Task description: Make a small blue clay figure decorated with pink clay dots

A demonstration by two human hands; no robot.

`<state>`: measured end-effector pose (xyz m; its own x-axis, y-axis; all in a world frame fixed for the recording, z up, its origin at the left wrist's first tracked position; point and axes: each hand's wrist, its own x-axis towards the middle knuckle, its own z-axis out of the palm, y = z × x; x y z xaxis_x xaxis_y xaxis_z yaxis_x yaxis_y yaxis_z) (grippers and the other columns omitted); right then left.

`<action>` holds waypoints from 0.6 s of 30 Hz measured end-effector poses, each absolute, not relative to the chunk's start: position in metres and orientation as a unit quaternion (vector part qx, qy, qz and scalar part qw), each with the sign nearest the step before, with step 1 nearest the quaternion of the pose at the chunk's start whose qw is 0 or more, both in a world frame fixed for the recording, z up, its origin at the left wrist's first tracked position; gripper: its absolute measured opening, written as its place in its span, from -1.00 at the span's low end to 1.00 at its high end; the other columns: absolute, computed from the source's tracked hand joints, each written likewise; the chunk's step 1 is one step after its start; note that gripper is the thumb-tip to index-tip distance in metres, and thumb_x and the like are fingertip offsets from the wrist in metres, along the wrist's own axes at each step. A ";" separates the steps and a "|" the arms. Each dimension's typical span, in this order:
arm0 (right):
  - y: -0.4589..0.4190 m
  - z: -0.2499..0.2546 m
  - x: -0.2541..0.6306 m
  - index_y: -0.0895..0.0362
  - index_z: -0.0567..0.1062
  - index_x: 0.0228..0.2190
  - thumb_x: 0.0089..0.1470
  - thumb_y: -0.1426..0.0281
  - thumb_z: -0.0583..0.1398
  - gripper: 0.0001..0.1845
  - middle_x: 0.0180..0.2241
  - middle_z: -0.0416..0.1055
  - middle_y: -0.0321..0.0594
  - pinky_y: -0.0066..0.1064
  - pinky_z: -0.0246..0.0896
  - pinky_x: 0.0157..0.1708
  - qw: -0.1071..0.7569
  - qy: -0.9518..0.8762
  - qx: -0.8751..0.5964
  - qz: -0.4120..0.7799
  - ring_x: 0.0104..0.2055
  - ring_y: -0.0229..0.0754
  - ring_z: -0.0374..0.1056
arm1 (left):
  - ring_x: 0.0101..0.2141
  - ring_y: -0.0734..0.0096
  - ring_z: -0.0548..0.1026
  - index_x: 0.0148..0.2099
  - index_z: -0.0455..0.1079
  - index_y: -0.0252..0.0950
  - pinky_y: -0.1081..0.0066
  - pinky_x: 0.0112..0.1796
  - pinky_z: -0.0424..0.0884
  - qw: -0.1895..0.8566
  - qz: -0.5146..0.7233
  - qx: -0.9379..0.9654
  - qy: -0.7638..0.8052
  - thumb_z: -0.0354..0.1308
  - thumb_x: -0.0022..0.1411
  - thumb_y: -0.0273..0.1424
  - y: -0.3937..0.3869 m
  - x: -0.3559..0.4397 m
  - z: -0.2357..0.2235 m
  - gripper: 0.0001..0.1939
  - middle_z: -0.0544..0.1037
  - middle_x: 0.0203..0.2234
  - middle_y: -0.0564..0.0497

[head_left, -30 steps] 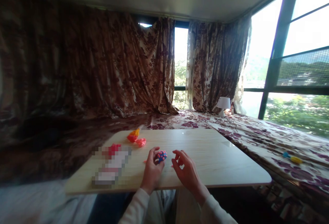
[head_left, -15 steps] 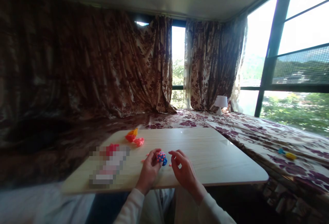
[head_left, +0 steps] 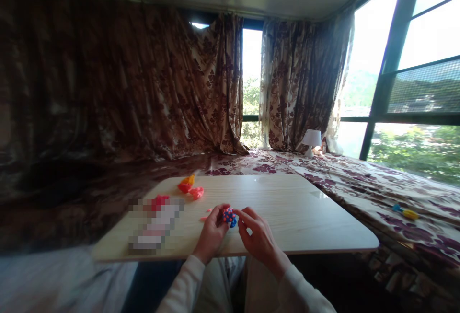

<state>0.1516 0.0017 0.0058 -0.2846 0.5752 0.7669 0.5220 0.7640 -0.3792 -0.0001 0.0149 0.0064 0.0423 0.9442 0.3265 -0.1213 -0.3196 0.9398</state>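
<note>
A small blue lump of what looks like modelling clay (head_left: 230, 220), dotted with pink spots, sits in the fingers of my left hand (head_left: 209, 235). That hand is closed around its left side, just above the table (head_left: 298, 212). From the right, my right hand (head_left: 259, 237) reaches in with its index fingertip at the lump's right edge. Its thumb stays apart from the index finger, and I make out nothing held there. Small pink bits (head_left: 203, 218) lie on the table beside my left hand.
Crumpled orange-red wrapping (head_left: 185, 185) and a pink piece (head_left: 196, 192) lie at the table's far left. Nearer are a red piece (head_left: 159, 202) and a pixelated long item (head_left: 156, 229). A blue-and-yellow item (head_left: 410, 214) and a white lamp (head_left: 312, 138) are on the floral-covered surface.
My right hand has come left, and its index finger now meets the dotted lump. My left hand keeps its hold. The whole view has shifted slightly.
</note>
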 end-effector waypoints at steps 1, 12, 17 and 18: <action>0.002 0.005 0.152 0.05 0.37 -0.01 0.09 0.54 0.02 -0.57 -0.36 0.35 -0.22 -0.48 0.22 -0.34 0.490 -0.801 -0.342 0.028 -0.38 -0.28 0.30 | -0.16 0.30 0.47 -0.11 0.31 -0.32 0.31 -0.10 0.37 0.454 0.587 0.561 0.367 0.20 -0.09 -0.43 0.015 0.000 0.006 -0.58 0.50 -0.19 -0.08; 0.001 0.006 0.151 0.06 0.42 -0.05 0.08 0.55 0.02 -0.58 -0.37 0.37 -0.22 -0.50 0.24 -0.35 0.497 -0.805 -0.325 0.012 -0.37 -0.28 0.32 | -0.16 0.31 0.47 -0.10 0.32 -0.33 0.34 -0.11 0.36 0.447 0.586 0.559 0.379 0.20 -0.10 -0.43 0.014 0.000 0.007 -0.58 0.50 -0.20 -0.07; 0.000 0.007 0.151 0.09 0.41 -0.07 0.10 0.52 0.01 -0.63 -0.39 0.38 -0.21 -0.49 0.23 -0.38 0.542 -0.770 -0.337 0.020 -0.41 -0.28 0.31 | -0.17 0.30 0.47 -0.08 0.32 -0.32 0.34 -0.11 0.36 0.457 0.581 0.558 0.378 0.21 -0.08 -0.39 0.009 -0.001 0.012 -0.56 0.51 -0.21 -0.06; 0.000 0.007 0.151 0.09 0.42 -0.07 0.10 0.52 0.01 -0.63 -0.39 0.38 -0.21 -0.49 0.23 -0.38 0.543 -0.769 -0.338 0.022 -0.41 -0.28 0.31 | -0.17 0.30 0.47 -0.07 0.32 -0.32 0.34 -0.12 0.36 0.458 0.579 0.557 0.379 0.21 -0.07 -0.39 0.009 -0.001 0.013 -0.56 0.52 -0.21 -0.06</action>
<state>0.1513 -0.0002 0.0067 -0.1829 0.5436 0.8192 0.4957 0.7706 -0.4007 -0.0009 0.0086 0.0127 0.0411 0.9536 0.2981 -0.1081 -0.2924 0.9502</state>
